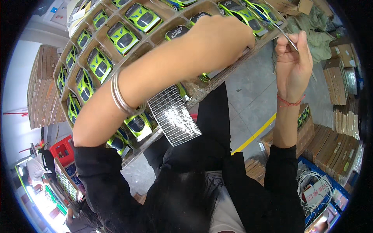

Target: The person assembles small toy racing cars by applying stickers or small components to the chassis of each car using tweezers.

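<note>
My left arm reaches across a brown compartment tray (248, 58) of green toy cars (142, 17). My left hand (225, 40) is over the tray's right part, palm down; its fingers are mostly hidden at the near edge. Beyond the tray's right edge, my right hand (294, 68) pinches slim metal tweezers (289, 40), which reach up to the corner car (266, 11). Whether the tips touch that car cannot be made out. Below my left forearm, a glossy sheet of small dark stickers (175, 116) hangs over the tray's near edge.
Flattened cardboard stacks stand at left (46, 85) and right (330, 149). A green sack (311, 33) lies at the far right. White cable (314, 190) sits in a blue crate at lower right. A red crate (62, 151) and another person (37, 169) are at left.
</note>
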Demonstrator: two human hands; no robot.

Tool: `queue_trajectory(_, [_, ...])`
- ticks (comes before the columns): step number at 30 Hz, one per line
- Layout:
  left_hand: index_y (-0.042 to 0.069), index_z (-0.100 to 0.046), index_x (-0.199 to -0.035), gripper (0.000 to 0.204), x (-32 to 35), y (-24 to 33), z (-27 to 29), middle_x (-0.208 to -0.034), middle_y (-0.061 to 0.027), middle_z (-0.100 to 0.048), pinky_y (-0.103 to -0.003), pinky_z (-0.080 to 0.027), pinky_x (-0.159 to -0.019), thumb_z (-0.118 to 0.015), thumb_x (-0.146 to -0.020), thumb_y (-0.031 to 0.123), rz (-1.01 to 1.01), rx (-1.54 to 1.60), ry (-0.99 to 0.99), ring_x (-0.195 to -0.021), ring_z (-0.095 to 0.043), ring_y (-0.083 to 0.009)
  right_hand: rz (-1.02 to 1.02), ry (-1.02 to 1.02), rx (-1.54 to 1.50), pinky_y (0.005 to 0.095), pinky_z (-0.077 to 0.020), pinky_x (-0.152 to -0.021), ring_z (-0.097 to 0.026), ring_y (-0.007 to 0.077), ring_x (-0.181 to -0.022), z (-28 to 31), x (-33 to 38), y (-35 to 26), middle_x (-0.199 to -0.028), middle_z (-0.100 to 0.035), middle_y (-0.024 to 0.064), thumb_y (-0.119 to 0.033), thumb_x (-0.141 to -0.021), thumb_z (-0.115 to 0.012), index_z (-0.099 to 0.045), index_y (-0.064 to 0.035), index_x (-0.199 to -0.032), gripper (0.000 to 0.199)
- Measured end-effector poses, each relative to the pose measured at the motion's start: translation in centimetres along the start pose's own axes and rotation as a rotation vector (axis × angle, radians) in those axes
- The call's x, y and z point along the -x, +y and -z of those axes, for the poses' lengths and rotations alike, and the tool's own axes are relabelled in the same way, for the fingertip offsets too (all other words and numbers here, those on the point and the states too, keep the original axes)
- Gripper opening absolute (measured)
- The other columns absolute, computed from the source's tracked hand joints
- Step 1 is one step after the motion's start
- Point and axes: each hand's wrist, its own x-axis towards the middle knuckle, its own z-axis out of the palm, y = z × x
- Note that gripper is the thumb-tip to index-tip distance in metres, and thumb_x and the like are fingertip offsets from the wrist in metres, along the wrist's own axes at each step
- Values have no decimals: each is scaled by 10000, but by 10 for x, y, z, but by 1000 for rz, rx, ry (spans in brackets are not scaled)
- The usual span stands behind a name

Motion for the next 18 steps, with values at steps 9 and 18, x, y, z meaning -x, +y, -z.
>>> queue_trajectory(9, [172,-740,-1023,349,-8,-1,-6,-915,-105,-721,-427,-557,-726,-709,-690,76,69,-9,46,-860,-701,-309,-27,58,-92,275,-453,-701,-552,151,-719,8,3,0,-848,-671,141,-262,-1033,-453,-624,25,-956,343])
queue_trajectory(18, [117,-753,-872,229,-22,12,13,-852,-136,-716,-447,-554,-724,-691,-653,145,236,4,-213,-839,-703,-314,-60,53,-75,281,-456,-703,-556,159,-718,2,8,4,-838,-672,144,-263,-1028,-468,-628,18,-946,334])
